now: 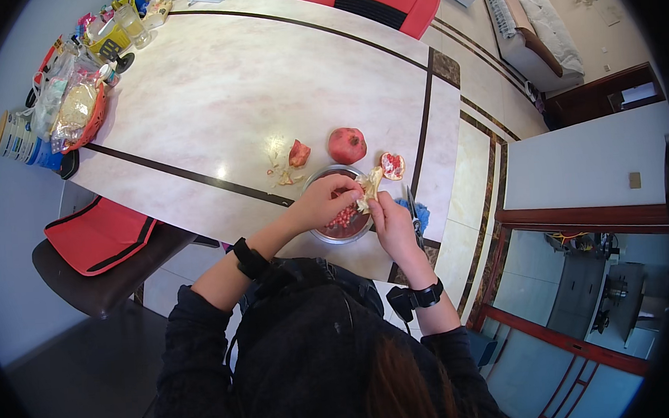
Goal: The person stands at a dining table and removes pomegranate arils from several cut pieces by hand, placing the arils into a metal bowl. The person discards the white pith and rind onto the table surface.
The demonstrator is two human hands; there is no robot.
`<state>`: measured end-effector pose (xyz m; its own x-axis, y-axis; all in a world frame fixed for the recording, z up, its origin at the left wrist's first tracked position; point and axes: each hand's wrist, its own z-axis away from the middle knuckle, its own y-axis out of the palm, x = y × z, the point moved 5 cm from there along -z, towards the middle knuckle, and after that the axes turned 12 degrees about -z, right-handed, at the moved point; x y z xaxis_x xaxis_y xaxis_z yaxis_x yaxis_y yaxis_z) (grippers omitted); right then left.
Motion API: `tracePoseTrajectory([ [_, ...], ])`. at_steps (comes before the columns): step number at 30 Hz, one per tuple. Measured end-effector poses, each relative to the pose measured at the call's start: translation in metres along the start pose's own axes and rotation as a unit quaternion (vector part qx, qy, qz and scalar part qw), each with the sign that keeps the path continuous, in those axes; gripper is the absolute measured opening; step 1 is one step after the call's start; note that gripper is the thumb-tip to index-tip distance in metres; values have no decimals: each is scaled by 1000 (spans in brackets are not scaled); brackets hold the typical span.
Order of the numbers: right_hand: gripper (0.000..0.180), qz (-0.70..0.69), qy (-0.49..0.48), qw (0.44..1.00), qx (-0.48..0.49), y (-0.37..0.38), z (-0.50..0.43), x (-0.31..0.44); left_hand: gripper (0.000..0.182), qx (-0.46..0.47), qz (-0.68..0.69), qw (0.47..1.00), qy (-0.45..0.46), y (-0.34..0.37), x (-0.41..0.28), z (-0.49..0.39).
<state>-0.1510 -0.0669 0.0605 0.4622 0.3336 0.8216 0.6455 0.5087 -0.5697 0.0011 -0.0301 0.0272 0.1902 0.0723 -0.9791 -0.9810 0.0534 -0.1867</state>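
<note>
A pale, torn piece of pomegranate rind (pixel 374 184) is in my right hand (pixel 394 224), above a round metal bowl (pixel 342 240). My left hand (pixel 327 201) reaches over the bowl, its thumb and fingertips pinched at the near edge of that piece. Loose red pomegranate seeds (pixel 343 217) lie in the bowl, partly hidden by my left hand. Beyond the rim stands a whole pomegranate (pixel 347 145). To its right is a cut pomegranate chunk (pixel 393 166) with seeds showing; to its left lies a red rind piece (pixel 299 153).
Pale membrane scraps (pixel 285 178) lie left of the bowl. Scissors (pixel 415 218) rest on a blue cloth (pixel 421 214) near the table's right edge. A red basket (pixel 95 121) with bagged food, a glass mug (pixel 132 27) and a tub (pixel 26 141) crowd the left end. Red chairs (pixel 100 235) flank the table.
</note>
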Motion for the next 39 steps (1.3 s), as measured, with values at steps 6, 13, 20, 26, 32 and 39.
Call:
tracePoseTrajectory([
  [6, 15, -16, -4, 1000, 11, 0, 1, -1, 18, 26, 35, 999, -25, 2, 4, 2],
  [13, 16, -28, -12, 999, 38, 1, 1, 0, 17, 38, 22, 999, -21, 3, -4, 7],
  [20, 14, -26, -5, 997, 70, 0, 4, -3, 19, 45, 10, 998, -31, 2, 3, 3],
  [26, 15, -41, 1, 998, 38, -7, 7, -14, 20, 18, 11, 999, -36, -5, 14, 9],
  [32, 16, -168, 96, 980, 33, -9, 16, -42, 23, 22, -7, 999, -29, -9, 36, 13],
  [39, 29, -377, 91, 919, 77, -3, 24, -47, 32, -7, -29, 999, 11, -8, 4, 9],
])
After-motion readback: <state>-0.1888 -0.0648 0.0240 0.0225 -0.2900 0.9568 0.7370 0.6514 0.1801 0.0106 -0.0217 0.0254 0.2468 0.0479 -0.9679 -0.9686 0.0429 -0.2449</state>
